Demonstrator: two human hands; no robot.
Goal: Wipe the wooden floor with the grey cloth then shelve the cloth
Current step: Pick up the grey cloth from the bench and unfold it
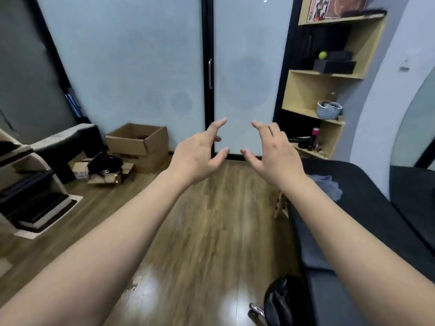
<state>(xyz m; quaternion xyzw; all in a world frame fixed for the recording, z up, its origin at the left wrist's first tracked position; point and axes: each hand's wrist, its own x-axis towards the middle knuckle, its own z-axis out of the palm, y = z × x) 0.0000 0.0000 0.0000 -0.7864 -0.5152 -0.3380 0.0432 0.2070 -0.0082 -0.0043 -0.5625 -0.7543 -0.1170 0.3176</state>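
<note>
Both my arms reach forward over the wooden floor (211, 231). My left hand (200, 154) and my right hand (273, 154) hang in the air side by side, fingers spread and loosely bent, holding nothing. A grey cloth (329, 184) lies crumpled on the near corner of the black table (376, 220), just right of my right wrist and partly hidden by that arm. Wooden wall shelves (329, 76) stand at the far right.
Frosted glass doors (141, 67) with a black frame close the far side. Cardboard boxes (138, 142) and black clutter sit on the floor at left. A low white rack (35, 208) with dark items stands at the left. A black chair (282, 302) is bottom right.
</note>
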